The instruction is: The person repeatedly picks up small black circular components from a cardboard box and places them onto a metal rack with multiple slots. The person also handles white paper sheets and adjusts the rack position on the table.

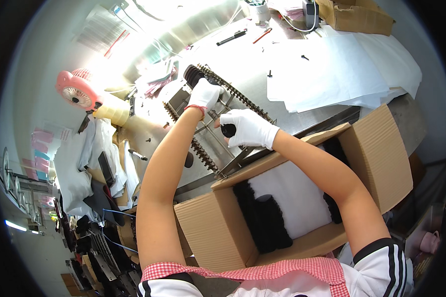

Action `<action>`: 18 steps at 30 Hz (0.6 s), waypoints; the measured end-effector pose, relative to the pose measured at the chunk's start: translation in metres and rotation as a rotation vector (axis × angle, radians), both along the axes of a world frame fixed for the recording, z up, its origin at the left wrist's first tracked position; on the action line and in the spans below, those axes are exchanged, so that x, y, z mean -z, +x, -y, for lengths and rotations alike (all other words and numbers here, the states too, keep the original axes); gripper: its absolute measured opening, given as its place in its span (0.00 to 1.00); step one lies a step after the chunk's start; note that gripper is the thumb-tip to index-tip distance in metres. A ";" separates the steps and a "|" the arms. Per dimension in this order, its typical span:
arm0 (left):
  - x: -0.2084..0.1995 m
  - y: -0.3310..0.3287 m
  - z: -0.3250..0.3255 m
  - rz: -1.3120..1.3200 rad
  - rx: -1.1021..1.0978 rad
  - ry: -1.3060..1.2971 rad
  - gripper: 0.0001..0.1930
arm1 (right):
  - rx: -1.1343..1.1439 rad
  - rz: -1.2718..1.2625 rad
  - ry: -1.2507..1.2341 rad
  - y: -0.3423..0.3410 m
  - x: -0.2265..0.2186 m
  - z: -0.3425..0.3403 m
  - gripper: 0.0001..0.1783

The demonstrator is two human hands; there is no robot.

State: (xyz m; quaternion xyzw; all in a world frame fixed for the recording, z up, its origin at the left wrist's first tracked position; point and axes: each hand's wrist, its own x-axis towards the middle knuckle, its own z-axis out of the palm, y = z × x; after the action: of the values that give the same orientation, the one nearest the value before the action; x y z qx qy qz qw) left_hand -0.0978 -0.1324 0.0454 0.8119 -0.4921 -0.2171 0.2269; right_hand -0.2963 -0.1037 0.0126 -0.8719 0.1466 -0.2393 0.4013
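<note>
- Head view: the left hand (204, 94), gloved, is closed round a black cylindrical part (193, 75) at the toothed metal rack (223, 123) on the steel table (282, 74); the right hand (248, 129) is clamped on a small black piece (228, 130) mid-rack; seating each piece squarely between the teeth looks wise, the open cardboard box (218, 227) being just beside.

Single view only: head-worn fisheye, left of a side-by-side pair. It looks steeply down and forward over the bench (262, 86), close above it. Forearms enter from the lower edge; both gloved hands sit near frame centre. Far bench edge lies toward the top. Straight edges bow near the rim.
</note>
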 end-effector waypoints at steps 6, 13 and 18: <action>-0.006 -0.014 0.006 0.661 0.167 0.088 0.10 | 0.166 -0.002 -0.019 0.006 0.003 -0.003 0.30; -0.039 -0.010 -0.067 0.051 0.108 0.083 0.20 | 0.362 0.411 0.109 0.013 0.003 -0.007 0.35; -0.033 -0.037 -0.105 -0.221 0.242 -0.040 0.16 | 0.212 0.380 -0.006 0.018 -0.003 -0.020 0.48</action>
State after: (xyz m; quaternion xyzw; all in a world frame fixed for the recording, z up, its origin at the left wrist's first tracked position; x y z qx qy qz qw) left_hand -0.1343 -0.0278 0.0785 0.7134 -0.5624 -0.3210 0.2679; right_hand -0.2782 -0.0835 0.0157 -0.7919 0.1587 -0.4408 0.3916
